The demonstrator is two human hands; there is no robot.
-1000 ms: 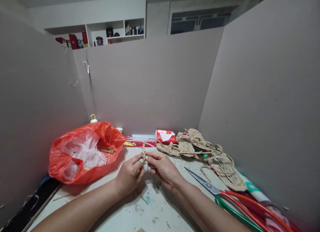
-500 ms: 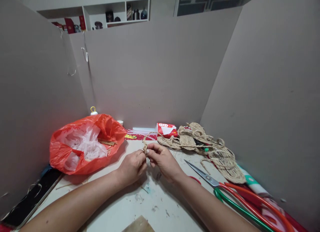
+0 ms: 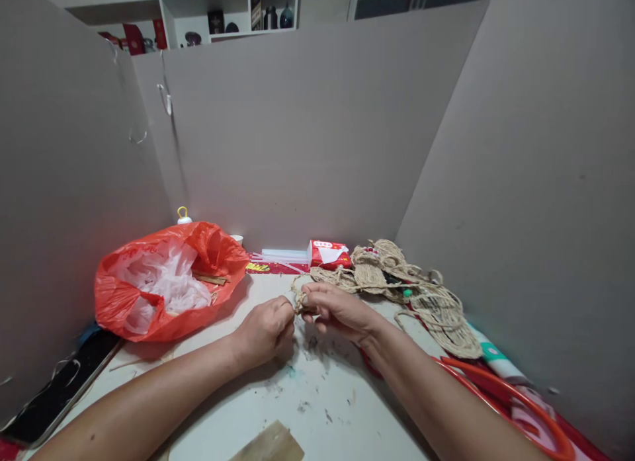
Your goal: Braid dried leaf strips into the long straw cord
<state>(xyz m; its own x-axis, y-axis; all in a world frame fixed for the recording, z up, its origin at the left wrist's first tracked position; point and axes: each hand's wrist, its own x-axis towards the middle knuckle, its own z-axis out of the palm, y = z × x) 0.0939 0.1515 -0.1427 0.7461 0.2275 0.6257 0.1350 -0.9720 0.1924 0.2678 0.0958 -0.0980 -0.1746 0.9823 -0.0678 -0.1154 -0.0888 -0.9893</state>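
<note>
Between my hands, over the middle of the table, is a small knotted piece of tan twine (image 3: 299, 299). My left hand (image 3: 268, 327) is closed, thumb and fingers pinched at the twine's left side. From the right, my right hand (image 3: 338, 309) grips the same piece between thumb and fingertips, its lower fingers curled loosely beneath. A loop of the strand rises behind the fingertips. The fingers hide part of the knot. Past my right hand, a pile of coiled tan twine (image 3: 441, 315) lies along the right side.
An orange plastic bag (image 3: 119, 302) with white plastic inside stands at left. Behind are a red tissue pack (image 3: 322, 254) and pale sticks (image 3: 285, 254). Large scissors with orange handles (image 3: 540, 408) lie right, partly under my forearm. A brown flat piece (image 3: 270, 442) lies in front. Grey panels (image 3: 297, 143) enclose the table.
My right hand has shifted slightly right and turned, with the twine moving right too. My right forearm now covers the scissor blades. The view has tilted a little.
</note>
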